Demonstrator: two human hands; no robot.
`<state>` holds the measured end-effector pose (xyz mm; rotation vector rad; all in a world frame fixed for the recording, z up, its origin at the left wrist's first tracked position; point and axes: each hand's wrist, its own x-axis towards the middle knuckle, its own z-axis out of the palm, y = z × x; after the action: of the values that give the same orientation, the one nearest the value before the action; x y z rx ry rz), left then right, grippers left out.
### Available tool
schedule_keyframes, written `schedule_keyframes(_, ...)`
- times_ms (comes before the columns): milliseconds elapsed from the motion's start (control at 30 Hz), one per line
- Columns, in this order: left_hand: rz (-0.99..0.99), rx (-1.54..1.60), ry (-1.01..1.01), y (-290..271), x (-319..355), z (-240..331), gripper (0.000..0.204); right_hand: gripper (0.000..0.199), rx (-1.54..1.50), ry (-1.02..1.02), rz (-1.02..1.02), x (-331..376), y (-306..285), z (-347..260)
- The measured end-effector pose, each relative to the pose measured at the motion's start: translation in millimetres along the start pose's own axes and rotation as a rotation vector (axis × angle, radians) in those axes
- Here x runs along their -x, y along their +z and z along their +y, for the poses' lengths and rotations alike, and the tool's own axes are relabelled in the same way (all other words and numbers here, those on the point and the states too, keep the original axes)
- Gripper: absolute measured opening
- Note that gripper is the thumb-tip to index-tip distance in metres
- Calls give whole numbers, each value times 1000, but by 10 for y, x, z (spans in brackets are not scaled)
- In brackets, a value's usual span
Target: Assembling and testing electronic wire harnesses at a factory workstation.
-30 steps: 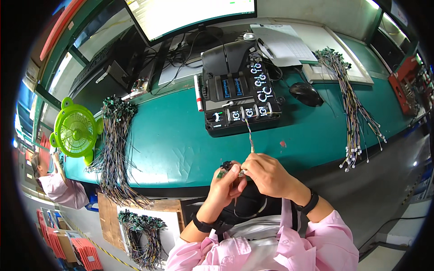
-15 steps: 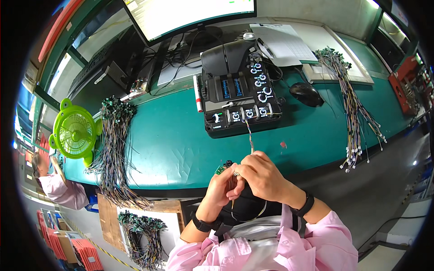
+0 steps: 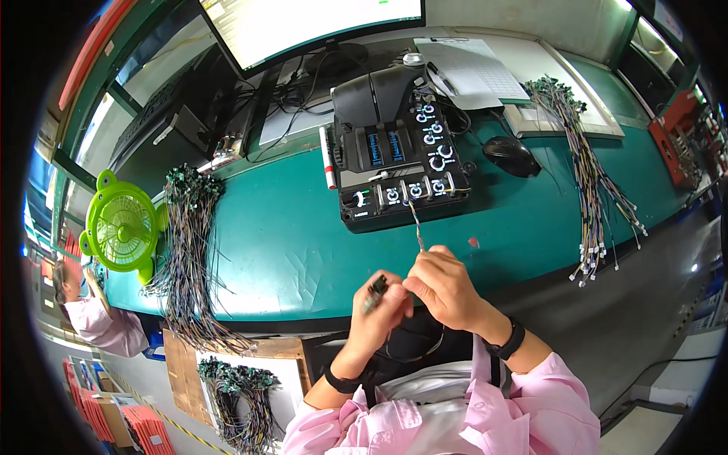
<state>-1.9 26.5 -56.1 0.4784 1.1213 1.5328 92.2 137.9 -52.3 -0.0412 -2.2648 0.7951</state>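
Note:
My left hand is closed around a small circuit board with a dark connector, smeared by motion. Close beside it on the right, my right hand pinches a thin twisted wire cable. From those fingers the cable runs up to the front edge of a black test box with lit round markings and a raised black lid. A loop of thin wire hangs below my hands over my lap. The fingertips hide how the board and the cable meet.
Bundles of wired boards lie at left and right, and another bundle below left. Around the box are a red-white marker, a black mouse and a monitor. A green fan stands left; a person sits beyond.
My left hand has shifted slightly left of my right one, and the board in it has turned and blurred. My right hand has moved a little upward along the cable.

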Motion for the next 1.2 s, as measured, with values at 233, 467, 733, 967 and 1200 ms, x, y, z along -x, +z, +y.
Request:
schedule_keyframes(233, 342, -876, 912, -41, -88, -217, 26, 11, -195, 307, -86, 54, 50, -108)
schedule_keyframes(467, -266, 429, -137, -204, -78, -105, 21, 10, -34, 3, 15, 33, 56, -135)
schedule_keyframes(733, 205, -616, 920, -3, -65, -159, 11, 12, -92, 158, 7, 68, 15, -159)
schedule_keyframes(967, 188, -438, 514, -122, -79, -115, 14, 22, -85, 247, -3, 38, 18, -106)
schedule_keyframes(1200, 354, -247, 476, -404, -231, -1, 18, 19, 260, 318, -188, -310, -489, 258)
